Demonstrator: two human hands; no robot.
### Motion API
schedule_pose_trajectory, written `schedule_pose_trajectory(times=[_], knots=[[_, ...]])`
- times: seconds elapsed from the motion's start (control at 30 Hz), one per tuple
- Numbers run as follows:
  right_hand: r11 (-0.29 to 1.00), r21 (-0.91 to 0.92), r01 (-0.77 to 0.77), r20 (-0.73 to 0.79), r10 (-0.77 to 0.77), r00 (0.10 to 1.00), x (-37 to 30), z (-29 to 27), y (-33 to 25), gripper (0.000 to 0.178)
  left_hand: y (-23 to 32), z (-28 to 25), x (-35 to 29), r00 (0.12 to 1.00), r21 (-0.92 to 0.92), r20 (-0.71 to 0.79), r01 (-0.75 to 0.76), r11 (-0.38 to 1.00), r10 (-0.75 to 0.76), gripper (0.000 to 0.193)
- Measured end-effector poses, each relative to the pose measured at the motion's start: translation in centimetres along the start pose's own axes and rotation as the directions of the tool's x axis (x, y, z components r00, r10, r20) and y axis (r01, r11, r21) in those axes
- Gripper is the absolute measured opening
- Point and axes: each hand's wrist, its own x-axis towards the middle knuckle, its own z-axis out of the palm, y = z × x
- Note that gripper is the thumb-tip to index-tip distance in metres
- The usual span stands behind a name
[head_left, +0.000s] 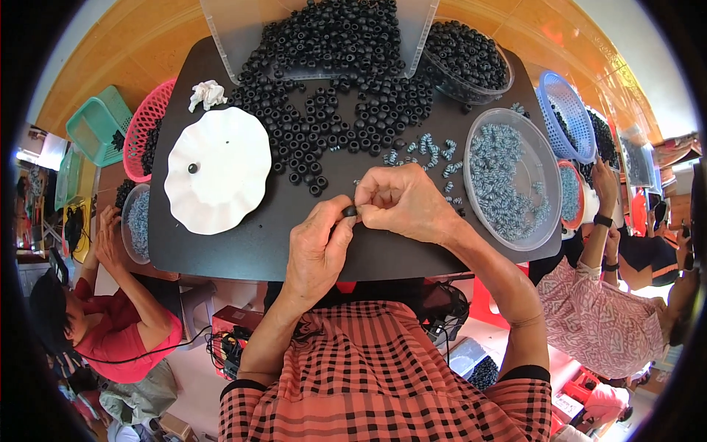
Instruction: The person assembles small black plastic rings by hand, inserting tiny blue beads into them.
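Note:
Over the near edge of the dark table, my left hand [318,243] pinches a round black bead [349,211] between thumb and fingertips. My right hand [406,204] meets it there, closed, its thumb and forefinger pressed together against the bead; anything between them is too small to make out. Just beyond my hands lie many loose black beads with holes [309,132]. Small blue-grey coiled pieces [431,149] are scattered beyond my right hand. More of them fill part of a round clear tub [508,177] on the right.
A white scalloped plate [221,169] on the left carries one black bead. At the back are a tipped clear bin [232,55] and a bowl of black beads [468,62]. Crumpled white tissue [208,95] lies behind the plate. Other people work at both sides, near pink [140,132] and blue baskets [563,118].

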Motion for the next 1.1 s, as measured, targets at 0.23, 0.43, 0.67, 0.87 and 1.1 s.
schedule_pose_trajectory(times=[0.23, 0.43, 0.67, 0.87, 1.1], knots=[[0.991, 0.129, -0.024, -0.024, 0.027, 0.999, -0.6, -1.3, 0.9, 0.009, 0.0, 0.0, 0.0, 0.997, -0.057, -0.005, 0.073, 0.996, -0.073, 0.02], [0.972, -0.146, 0.186, -0.089, -0.2, 0.976, -0.9, 1.1, 0.0, 0.013, -0.2, 0.2, -0.2, 0.999, 0.006, -0.047, 0.001, 1.0, -0.001, 0.019], [0.97, -0.195, 0.148, -0.175, -0.183, 0.967, -1.3, 1.9, -0.5, 0.009, -0.1, 0.0, -0.2, 0.998, 0.004, -0.055, -0.012, 1.0, 0.012, 0.019], [0.975, -0.213, 0.07, -0.207, -0.115, 0.972, -2.1, 0.5, -0.3, 0.009, 0.0, -0.5, -0.3, 0.996, -0.052, 0.014, 0.083, 0.995, -0.083, 0.018], [0.913, -0.4, 0.082, -0.282, -0.208, 0.937, -1.4, -1.2, -0.6, 0.011, -0.7, -0.3, 0.0, 0.963, -0.484, 0.083, 0.264, 0.835, -0.257, 0.014]])
